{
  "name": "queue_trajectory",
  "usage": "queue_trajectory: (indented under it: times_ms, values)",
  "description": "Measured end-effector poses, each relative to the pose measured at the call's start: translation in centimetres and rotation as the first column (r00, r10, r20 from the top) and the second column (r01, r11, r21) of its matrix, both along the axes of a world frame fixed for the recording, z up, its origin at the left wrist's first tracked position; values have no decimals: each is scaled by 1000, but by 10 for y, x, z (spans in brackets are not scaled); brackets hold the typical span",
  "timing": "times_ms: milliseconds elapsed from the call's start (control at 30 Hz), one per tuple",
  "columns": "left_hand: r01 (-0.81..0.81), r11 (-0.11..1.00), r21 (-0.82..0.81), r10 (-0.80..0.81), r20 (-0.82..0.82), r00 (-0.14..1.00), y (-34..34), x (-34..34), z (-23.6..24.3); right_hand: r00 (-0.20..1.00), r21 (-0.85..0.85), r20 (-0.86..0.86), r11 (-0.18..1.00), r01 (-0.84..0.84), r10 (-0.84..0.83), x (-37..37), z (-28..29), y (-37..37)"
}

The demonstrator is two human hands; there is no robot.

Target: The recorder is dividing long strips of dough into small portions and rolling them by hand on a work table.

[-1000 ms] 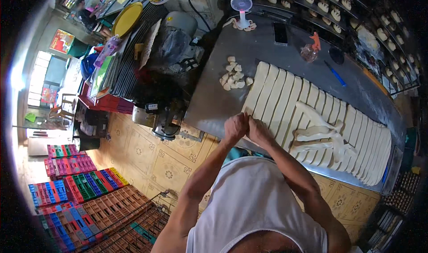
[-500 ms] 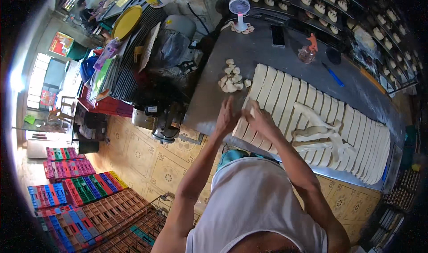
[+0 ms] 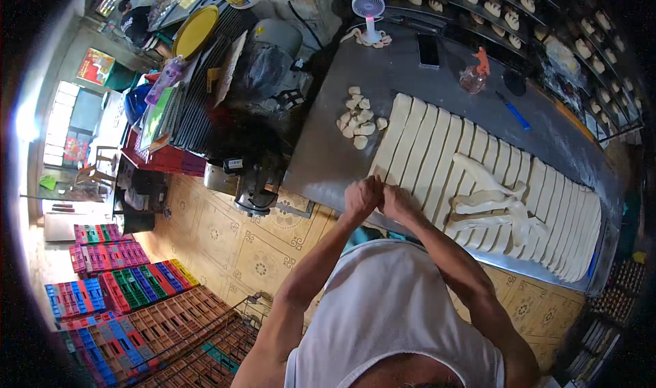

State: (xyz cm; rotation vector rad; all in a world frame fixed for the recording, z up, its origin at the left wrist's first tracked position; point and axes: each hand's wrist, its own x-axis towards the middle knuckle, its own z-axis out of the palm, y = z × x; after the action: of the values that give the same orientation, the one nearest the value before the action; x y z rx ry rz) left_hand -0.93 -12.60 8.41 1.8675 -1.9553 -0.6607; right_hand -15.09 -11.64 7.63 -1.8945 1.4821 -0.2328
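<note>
A broad slab of pale dough cut into side-by-side strips [image 3: 437,149] lies across the metal table. At its near left corner my left hand [image 3: 363,197] and my right hand [image 3: 399,204] meet, both with curled fingers. They close around the near end of the leftmost dough strip; my fingers hide most of the dough between them. Beyond my left hand sits a loose cluster of small dough pieces [image 3: 357,118]. Several loose, twisted lengths of dough [image 3: 488,200] rest on top of the strips to the right.
On the grey table [image 3: 321,149] stand a small white fan [image 3: 369,12], a phone [image 3: 428,50], a spray bottle [image 3: 474,73] and a blue-handled tool [image 3: 514,112]. Racks of shaped dough [image 3: 502,8] rise behind. Machinery [image 3: 256,183] stands left of the table, with stacked crates [image 3: 143,285] on the floor.
Both hands have come nearer to my body, down to the strip's near end, and closed together. My left hand's fingers were stretched toward the dough pieces before. The cluster's arrangement looks different.
</note>
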Motion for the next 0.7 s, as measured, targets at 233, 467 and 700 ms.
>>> queue_trajectory:
  times_ms: [233, 467, 700]
  values:
    - [-130, 990, 47, 132, -31, 991, -28, 9, 9, 890, -78, 439, 992, -100, 124, -6, 66, 3]
    - [59, 969, -241, -120, -248, 961, -24, 31, -7, 984, 18, 177, 1000, 19, -22, -12, 43, -23]
    - [-38, 944, 327, 94, -156, 983, 11, 2, -10, 992, -212, 122, 977, -17, 44, -9, 31, 8]
